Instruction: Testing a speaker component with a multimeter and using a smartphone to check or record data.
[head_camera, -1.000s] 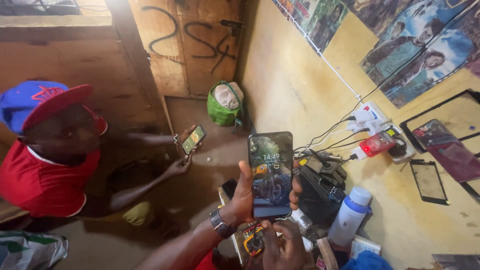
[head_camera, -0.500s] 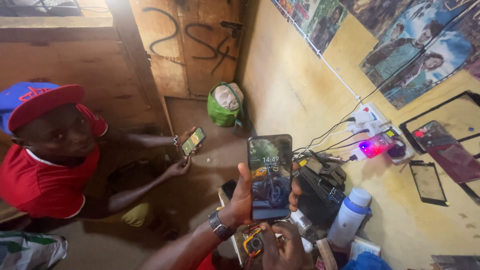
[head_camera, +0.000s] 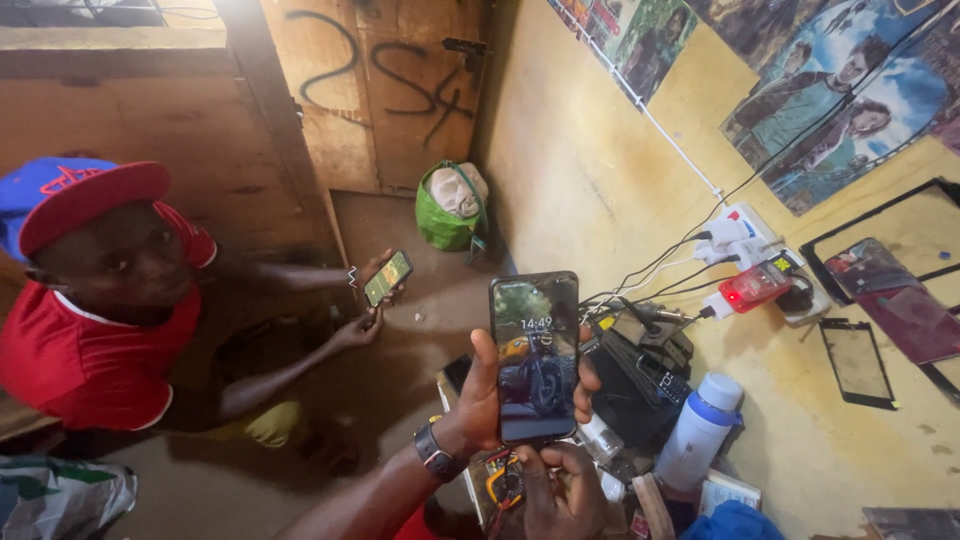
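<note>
Low in the middle of the view, the left hand (head_camera: 478, 405) is wrapped around a tall black smartphone with a lit screen (head_camera: 534, 355), thumb on its left edge and fingertips curling over its right edge, holding it upright. Just below the smartphone, the right hand (head_camera: 560, 490) is loosely curled, one finger raised to the phone's bottom edge; I cannot tell whether it grips anything. A dark wristwatch (head_camera: 436, 455) sits on the left wrist. Right of the smartphone stand a white bottle with a blue cap (head_camera: 698, 430) and a black boxy device (head_camera: 640, 385) on the cluttered desk (head_camera: 455, 378). Farther right, a white power strip with plugged cables (head_camera: 745, 245) hangs on the yellow wall (head_camera: 600, 180). Left of the smartphone, another person in a red shirt and blue-and-red cap (head_camera: 85, 205) holds a smaller phone with a green screen (head_camera: 388, 277). Above it, a green bag (head_camera: 452, 208) rests by the wooden door (head_camera: 390, 90).
</note>
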